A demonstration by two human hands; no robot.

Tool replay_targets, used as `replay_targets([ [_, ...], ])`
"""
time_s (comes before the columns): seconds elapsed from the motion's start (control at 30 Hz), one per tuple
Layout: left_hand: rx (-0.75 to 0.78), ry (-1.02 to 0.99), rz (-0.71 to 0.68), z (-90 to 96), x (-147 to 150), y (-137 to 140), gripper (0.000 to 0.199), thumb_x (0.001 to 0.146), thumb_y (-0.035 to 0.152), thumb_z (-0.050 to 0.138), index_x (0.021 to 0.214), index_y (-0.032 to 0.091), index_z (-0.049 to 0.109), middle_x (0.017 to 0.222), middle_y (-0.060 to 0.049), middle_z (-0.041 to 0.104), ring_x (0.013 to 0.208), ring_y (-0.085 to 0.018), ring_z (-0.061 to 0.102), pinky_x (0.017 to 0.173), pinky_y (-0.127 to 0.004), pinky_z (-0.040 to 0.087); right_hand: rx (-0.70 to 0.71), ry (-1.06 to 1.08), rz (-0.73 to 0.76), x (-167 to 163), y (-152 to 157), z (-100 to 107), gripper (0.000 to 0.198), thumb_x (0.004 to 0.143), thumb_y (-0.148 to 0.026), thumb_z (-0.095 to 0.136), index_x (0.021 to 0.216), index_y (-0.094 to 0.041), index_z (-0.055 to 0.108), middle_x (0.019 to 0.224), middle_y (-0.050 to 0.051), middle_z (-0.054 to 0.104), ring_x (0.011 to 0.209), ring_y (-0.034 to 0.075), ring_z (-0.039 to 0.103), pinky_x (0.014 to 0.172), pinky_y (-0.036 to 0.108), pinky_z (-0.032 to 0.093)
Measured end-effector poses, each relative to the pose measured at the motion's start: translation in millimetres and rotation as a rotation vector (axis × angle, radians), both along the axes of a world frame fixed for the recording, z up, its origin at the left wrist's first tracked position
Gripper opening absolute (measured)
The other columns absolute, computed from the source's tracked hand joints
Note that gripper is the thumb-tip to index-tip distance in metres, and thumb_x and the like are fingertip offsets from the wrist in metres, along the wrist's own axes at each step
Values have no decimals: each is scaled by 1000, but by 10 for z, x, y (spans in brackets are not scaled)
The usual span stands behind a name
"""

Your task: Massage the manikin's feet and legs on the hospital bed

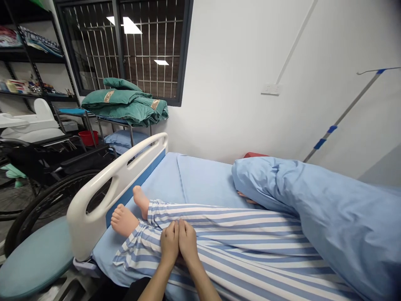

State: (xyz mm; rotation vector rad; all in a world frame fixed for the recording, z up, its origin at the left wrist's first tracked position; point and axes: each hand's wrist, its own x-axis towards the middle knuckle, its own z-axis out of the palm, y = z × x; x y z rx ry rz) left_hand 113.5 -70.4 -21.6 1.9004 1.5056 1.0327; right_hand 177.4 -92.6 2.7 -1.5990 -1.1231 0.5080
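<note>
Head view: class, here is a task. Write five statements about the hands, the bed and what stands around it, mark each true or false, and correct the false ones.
1. The left hand and right hand are side by side over the striped trousers. True.
2. The feet are covered by socks. False: the feet are bare.
3. The wheelchair is beyond the footboard, on the other side from the feet. True.
4. The green quilts lie over the feet. False: the green quilts are piled by the window.
5. The blue quilt is to the right of the hands in the picture. True.
</note>
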Motion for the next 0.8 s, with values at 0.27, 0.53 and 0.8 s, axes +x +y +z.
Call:
replay_targets([
  [0.27, -8, 242, -50, -24, 18, -18, 27, 87, 29, 34, 77, 20, 58, 71, -4, 65, 68, -17, 57, 61, -25, 31, -47, -267, -5, 111, -163, 50, 42, 88, -41, 31, 59, -19, 50, 53, 3, 56, 49, 13, 47, 51, 25, 24],
  [0.53, -9, 272, 4, -5, 49, -28, 28, 87, 30, 34, 74, 19, 56, 70, -4, 64, 67, -16, 56, 62, -24, 31, -18, -150, -33, 116, -120, -126, 43, 88, -41, 32, 59, -18, 53, 54, 3, 58, 49, 13, 48, 49, 24, 25],
  [0.8, -116, -80, -52, 96, 110, -7, 30, 81, 33, 36, 55, 18, 42, 55, 0, 50, 57, -12, 46, 58, -22, 32, 41, -10, -44, 147, -120, -121, 41, 86, -42, 34, 56, -18, 48, 53, 1, 53, 51, 12, 44, 50, 22, 28],
])
